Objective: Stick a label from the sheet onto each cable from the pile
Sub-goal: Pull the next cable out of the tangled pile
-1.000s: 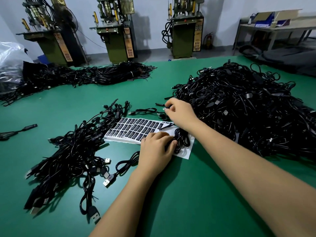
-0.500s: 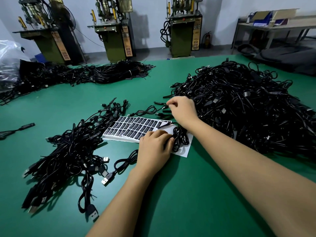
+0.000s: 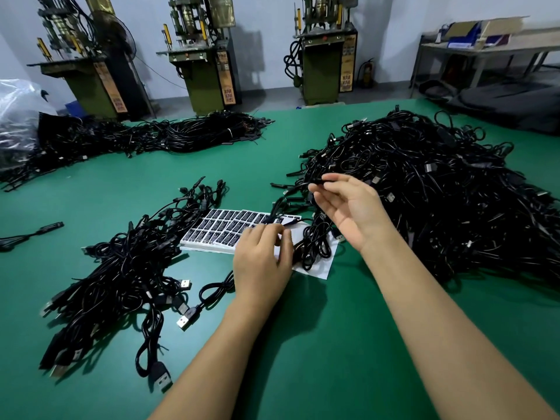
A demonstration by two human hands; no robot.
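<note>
Holding a fresh cable [image 3: 280,204] pinched in my right hand [image 3: 348,207] beside the pile [image 3: 439,189], my left hand [image 3: 263,256] picks at the label sheet [image 3: 230,225]; next, I'd wrap a label round it.

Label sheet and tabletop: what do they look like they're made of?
Label sheet: seems white glossy release paper, its bare corner faintly shiny, carrying black printed labels, likely film or coated paper. Tabletop: looks like a smooth matte green mat, perhaps rubber or vinyl; uncertain.
</note>
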